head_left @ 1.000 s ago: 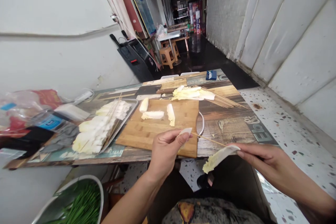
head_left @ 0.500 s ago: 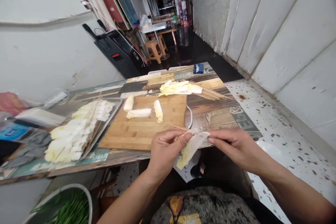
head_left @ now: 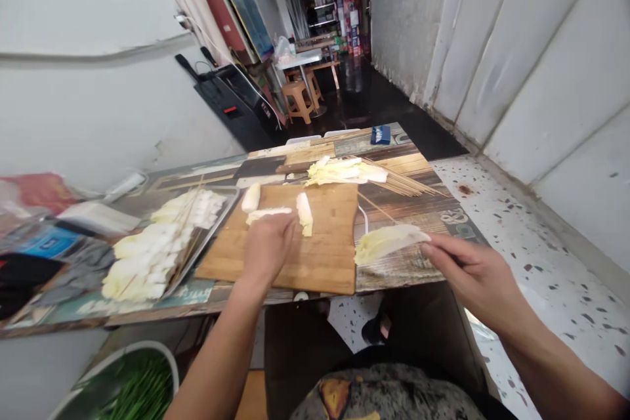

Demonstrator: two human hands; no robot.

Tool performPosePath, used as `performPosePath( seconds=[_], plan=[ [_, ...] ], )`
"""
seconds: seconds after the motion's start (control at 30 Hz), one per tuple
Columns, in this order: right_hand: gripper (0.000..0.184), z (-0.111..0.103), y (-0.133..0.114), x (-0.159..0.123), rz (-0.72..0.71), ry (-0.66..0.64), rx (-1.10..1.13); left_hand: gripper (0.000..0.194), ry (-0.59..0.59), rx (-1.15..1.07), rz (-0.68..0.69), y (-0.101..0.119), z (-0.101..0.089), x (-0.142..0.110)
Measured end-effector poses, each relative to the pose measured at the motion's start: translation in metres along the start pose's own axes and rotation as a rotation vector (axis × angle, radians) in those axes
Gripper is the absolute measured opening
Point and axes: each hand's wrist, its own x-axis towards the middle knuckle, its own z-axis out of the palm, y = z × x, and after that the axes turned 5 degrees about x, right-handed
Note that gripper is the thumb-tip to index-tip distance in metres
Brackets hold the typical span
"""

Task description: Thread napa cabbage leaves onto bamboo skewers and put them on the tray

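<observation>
My right hand [head_left: 470, 269] is closed in a pinch on a skewered cabbage leaf [head_left: 394, 241], pale yellow-green and white. The thin skewer [head_left: 377, 207] sticks out past the leaf toward the upper left. Over the cutting board [head_left: 315, 266], my left hand [head_left: 268, 246] has its fingers curled together at a rolled cabbage piece [head_left: 268, 213], partly covering it; the fingertips themselves are hidden. Two more cabbage pieces lie on the board, one upright-looking [head_left: 305, 213] to the right and one [head_left: 251, 198] at the back left.
A metal tray [head_left: 216, 236] of skewered cabbage [head_left: 147, 256] stands left. Behind the board lie loose leaves [head_left: 339, 170], bare skewers [head_left: 413, 180] and a blue box [head_left: 380, 135]. A basin [head_left: 170, 367] of green vegetables is below the table at left.
My left hand has let go of the leaf and moved left onto the board's cabbage piece. My right hand has shifted right with the skewered leaf. The view has shifted slightly.
</observation>
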Motion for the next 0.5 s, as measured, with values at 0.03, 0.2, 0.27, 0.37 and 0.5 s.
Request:
performPosePath(
  seconds=[0.03,0.2,0.27,0.37,0.5],
  plan=[
    [0.024,0.000,0.003,-0.002,-0.007,0.029,-0.012,0.025,-0.047,0.076,-0.039,-0.007,0.001,0.008],
    [0.026,0.007,0.013,-0.007,-0.019,0.025,-0.024,0.033,-0.049,0.124,-0.197,-0.012,0.022,0.054],
    [0.027,0.008,0.014,-0.009,-0.019,0.010,-0.034,0.031,-0.034,0.068,-0.219,-0.008,0.033,0.069],
    [0.026,0.007,0.014,-0.012,-0.045,0.014,-0.058,0.026,-0.016,-0.094,-0.230,0.000,0.041,0.079],
    [0.024,0.005,0.015,-0.014,-0.099,-0.031,-0.108,0.030,-0.030,-0.419,-0.175,0.021,0.038,0.057]
  ],
)
